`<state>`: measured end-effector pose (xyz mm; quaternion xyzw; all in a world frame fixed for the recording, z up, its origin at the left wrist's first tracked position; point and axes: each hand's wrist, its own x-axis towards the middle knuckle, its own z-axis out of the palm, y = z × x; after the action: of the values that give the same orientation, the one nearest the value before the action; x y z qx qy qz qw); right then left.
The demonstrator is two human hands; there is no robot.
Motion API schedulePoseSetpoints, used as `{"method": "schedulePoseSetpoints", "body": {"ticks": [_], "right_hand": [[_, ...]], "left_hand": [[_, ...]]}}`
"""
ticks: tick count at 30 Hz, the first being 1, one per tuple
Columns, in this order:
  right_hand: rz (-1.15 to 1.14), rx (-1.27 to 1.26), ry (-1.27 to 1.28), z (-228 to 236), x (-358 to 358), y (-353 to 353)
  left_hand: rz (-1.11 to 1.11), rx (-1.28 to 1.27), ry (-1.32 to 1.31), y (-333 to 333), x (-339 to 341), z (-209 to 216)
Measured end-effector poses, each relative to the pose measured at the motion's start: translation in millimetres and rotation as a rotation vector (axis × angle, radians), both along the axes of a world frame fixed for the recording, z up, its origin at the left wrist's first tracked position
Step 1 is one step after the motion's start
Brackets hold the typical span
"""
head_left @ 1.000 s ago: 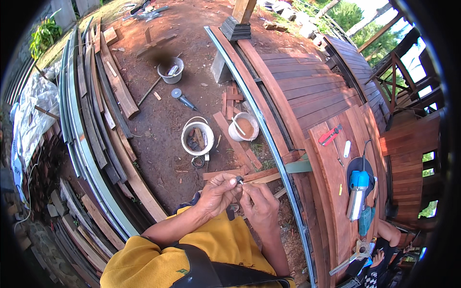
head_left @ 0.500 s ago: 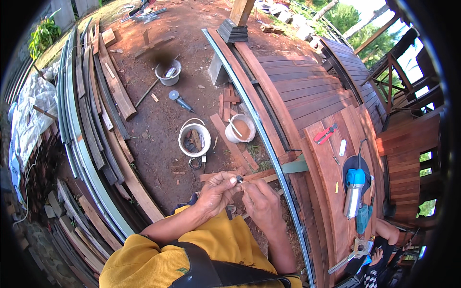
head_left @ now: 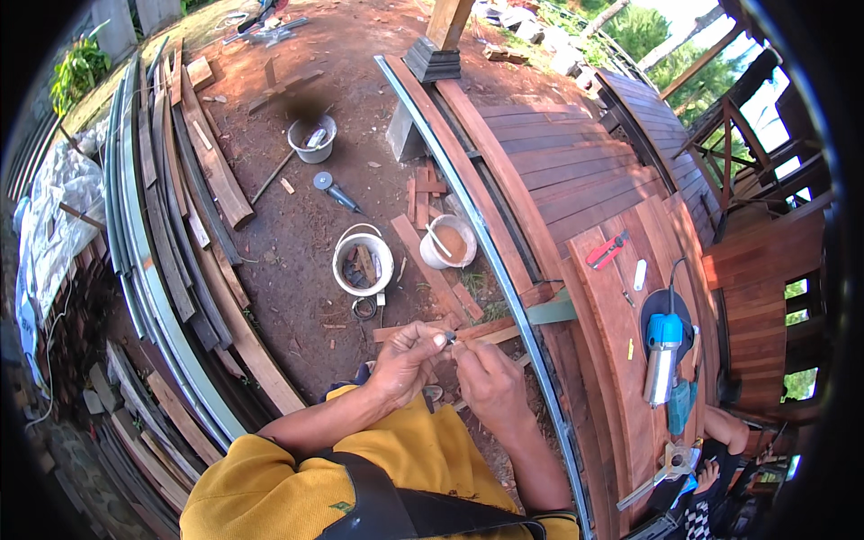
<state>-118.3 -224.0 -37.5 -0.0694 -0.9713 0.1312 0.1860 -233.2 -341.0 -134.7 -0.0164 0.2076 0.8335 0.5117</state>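
Both hands meet in front of my chest, over the dirt ground. Between the thumb and fingers of my left hand (head_left: 407, 358) is a small dark piece (head_left: 450, 337), too small for its kind to show. My right hand (head_left: 489, 376) is closed, with thumb and forefinger pinched at the piece's near side and the other fingers curled under. Its fingertips hide part of the piece.
Left are stacked boards (head_left: 211, 162) and metal tubes (head_left: 135, 225). Ahead stand a scrap bucket (head_left: 341, 270) and a bucket of reddish material (head_left: 467, 241), near an angle grinder (head_left: 337, 192). At right, a wooden bench top (head_left: 594, 297) holds a blue power tool (head_left: 663, 351) and red-handled cutter (head_left: 608, 251). Another person's hand (head_left: 707, 477) shows lower right.
My right hand has rolled slightly at the wrist, and its forearm has swung a little to the right. The left hand keeps its pinch on the small dark piece.
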Motion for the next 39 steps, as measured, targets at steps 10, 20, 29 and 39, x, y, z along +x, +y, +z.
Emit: {"method": "schedulePoseSetpoints", "body": {"ticks": [10, 20, 29, 39], "right_hand": [[-0.134, -0.283, 0.076, -6.3, -6.3, -14.2], [-0.113, -1.662, 0.621, -79.1, 3.0, -36.0], [-0.06, -1.743, 0.718, -97.1, 4.8, -38.7], [-0.314, -0.412, 0.34, -32.6, -9.5, -30.3]], "left_hand": [[0.028, 0.01, 0.143, -2.9, -5.7, 1.8], [0.329, -0.171, 1.421, -11.2, -11.3, 40.0], [0.359, -0.173, 1.393, -8.1, -10.0, 39.0], [0.028, -0.051, 0.181, -2.8, -14.9, 12.6]]}}
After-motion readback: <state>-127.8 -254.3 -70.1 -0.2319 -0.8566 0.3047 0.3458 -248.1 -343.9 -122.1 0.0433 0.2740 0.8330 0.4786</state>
